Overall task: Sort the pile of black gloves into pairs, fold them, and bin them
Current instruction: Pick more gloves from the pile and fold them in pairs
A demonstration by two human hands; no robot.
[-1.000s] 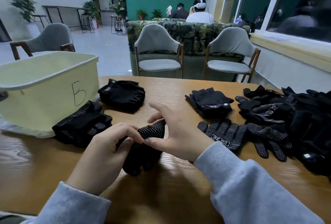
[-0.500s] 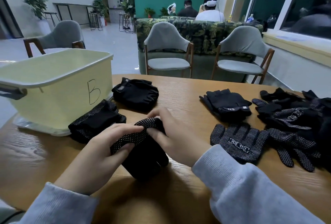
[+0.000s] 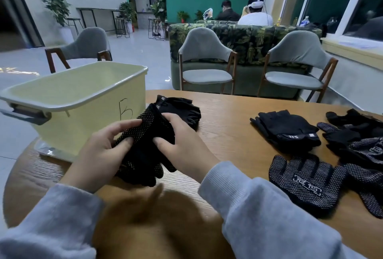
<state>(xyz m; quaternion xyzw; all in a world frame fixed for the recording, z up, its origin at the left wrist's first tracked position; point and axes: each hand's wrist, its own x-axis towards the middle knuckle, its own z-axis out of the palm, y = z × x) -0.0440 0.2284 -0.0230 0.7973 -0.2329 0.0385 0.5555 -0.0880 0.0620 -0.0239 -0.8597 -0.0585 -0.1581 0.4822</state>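
step: folding — left hand [image 3: 99, 155] and right hand [image 3: 182, 147] both grasp dotted glove pair [image 3: 145, 147] | next: carry into bin B [image 3: 87, 101] — likely

My left hand [image 3: 99, 155] and right hand [image 3: 182, 147] are both wrapped round the dotted glove bundle [image 3: 145, 145], so the middle of the table [image 3: 228, 126] is taken up. Just to my left the yellow bin [image 3: 83, 109] stands tall, its wall close beside my left knuckles; its mouth is open above. Directly behind the bundle a folded black pair [image 3: 182, 107] blocks the straight path forward. Bare wood runs between my right hand and the folded pair with the label [image 3: 290, 130]. Farther right, the flat dotted glove [image 3: 304, 180] and the loose glove pile [image 3: 356, 138] crowd the table's edge. Open wood lies near me, between my sleeves.
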